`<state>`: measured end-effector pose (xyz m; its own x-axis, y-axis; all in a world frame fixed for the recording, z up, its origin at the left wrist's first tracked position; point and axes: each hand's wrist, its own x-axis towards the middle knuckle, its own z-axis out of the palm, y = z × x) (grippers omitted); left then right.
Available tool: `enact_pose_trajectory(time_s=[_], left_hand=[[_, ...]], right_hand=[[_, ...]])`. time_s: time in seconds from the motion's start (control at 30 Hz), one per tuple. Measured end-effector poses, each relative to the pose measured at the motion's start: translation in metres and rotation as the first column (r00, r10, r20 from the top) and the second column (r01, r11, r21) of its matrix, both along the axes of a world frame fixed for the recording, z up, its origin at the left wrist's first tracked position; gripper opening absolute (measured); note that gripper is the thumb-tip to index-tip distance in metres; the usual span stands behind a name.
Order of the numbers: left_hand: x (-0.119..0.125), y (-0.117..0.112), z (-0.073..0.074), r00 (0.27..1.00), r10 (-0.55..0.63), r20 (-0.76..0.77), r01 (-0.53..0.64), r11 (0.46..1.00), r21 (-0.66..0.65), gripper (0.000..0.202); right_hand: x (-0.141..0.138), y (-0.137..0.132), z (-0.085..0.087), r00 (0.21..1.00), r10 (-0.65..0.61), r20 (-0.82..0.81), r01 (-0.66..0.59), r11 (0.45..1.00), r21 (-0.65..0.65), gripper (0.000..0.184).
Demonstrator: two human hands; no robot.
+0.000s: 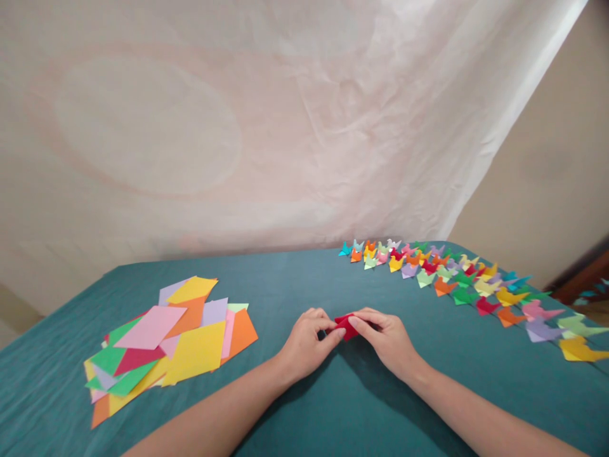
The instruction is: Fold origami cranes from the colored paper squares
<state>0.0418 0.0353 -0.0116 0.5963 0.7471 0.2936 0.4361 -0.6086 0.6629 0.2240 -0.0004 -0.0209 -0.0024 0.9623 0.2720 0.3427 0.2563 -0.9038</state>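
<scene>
A small piece of folded red origami paper (pixel 347 327) is held between my two hands, just above the middle of the table. My left hand (pixel 311 339) pinches its left edge between thumb and fingers. On the other side, my right hand (pixel 384 336) grips it with the thumb on the near face and the fingers behind. Part of the paper is covered by the fingertips, so its full folded shape cannot be made out.
Loose coloured paper sheets (pixel 197 352) lie in an overlapping pile on the left. Rows of small folded paper birds (pixel 445 287) stand along the right side. A teal cloth (pixel 285 279) covers the table, and a pale hanging sheet (pixel 266 127) rises behind its far edge.
</scene>
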Motion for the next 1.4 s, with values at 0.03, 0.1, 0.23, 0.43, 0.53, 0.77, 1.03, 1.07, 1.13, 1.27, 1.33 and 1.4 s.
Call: enact_pose_trajectory(time_s=[0.03,0.1,0.23,0.43,0.53,0.77,1.03,1.07,1.13,1.27,1.33,1.4], left_hand=[[0.000,0.000,0.000,1.000,0.001,-0.010,-0.001,1.000,0.001,0.025],[0.001,0.000,0.001,0.999,0.022,-0.024,-0.022,1.000,0.005,0.028],[0.000,0.001,0.001,0.987,0.149,0.051,-0.149,0.989,-0.003,0.022],[0.000,0.003,-0.003,0.976,0.075,0.203,-0.032,0.978,-0.207,0.022],[0.001,0.004,-0.005,0.978,0.039,0.203,0.006,0.976,-0.217,0.022],[0.001,0.003,-0.006,0.986,0.022,0.167,0.007,0.985,-0.173,0.021],[0.001,0.002,-0.005,0.997,0.071,0.014,-0.069,0.995,-0.072,0.016],[0.000,0.002,-0.005,0.998,0.070,-0.007,-0.070,0.996,-0.046,0.016],[-0.002,0.005,-0.003,0.996,0.063,-0.064,-0.062,0.998,0.017,0.014],[-0.007,0.011,-0.001,0.984,0.046,-0.173,-0.022,0.990,0.139,0.014],[-0.009,0.014,-0.002,0.982,0.035,-0.187,-0.002,0.985,0.175,0.015],[-0.011,0.016,-0.003,0.983,0.018,-0.182,0.018,0.980,0.197,0.017]], right_hand=[[0.000,0.000,0.000,1.000,0.000,0.001,0.000,1.000,-0.011,0.023],[0.000,0.000,-0.001,1.000,-0.006,-0.003,0.006,1.000,-0.030,0.024],[0.001,0.001,-0.002,0.999,-0.019,-0.033,0.016,0.997,-0.072,0.025],[-0.001,0.002,-0.001,0.998,0.036,-0.044,-0.040,0.995,-0.093,0.025],[-0.002,0.001,0.002,0.999,0.041,-0.030,-0.044,0.995,-0.092,0.029],[-0.004,0.004,0.001,0.999,0.028,0.034,-0.024,0.995,-0.096,0.026],[0.003,0.023,-0.004,0.943,0.036,0.331,-0.045,0.999,0.022,0.023],[0.004,0.027,-0.005,0.927,0.043,0.373,-0.053,0.998,0.017,0.022],[0.005,0.034,-0.006,0.904,0.045,0.424,-0.052,0.999,0.006,0.020],[0.003,0.047,-0.008,0.889,0.039,0.456,-0.042,0.999,-0.004,0.017],[0.001,0.050,-0.009,0.881,0.017,0.472,-0.019,1.000,0.000,0.017],[0.000,0.052,-0.010,0.872,-0.006,0.489,0.004,1.000,0.005,0.017]])
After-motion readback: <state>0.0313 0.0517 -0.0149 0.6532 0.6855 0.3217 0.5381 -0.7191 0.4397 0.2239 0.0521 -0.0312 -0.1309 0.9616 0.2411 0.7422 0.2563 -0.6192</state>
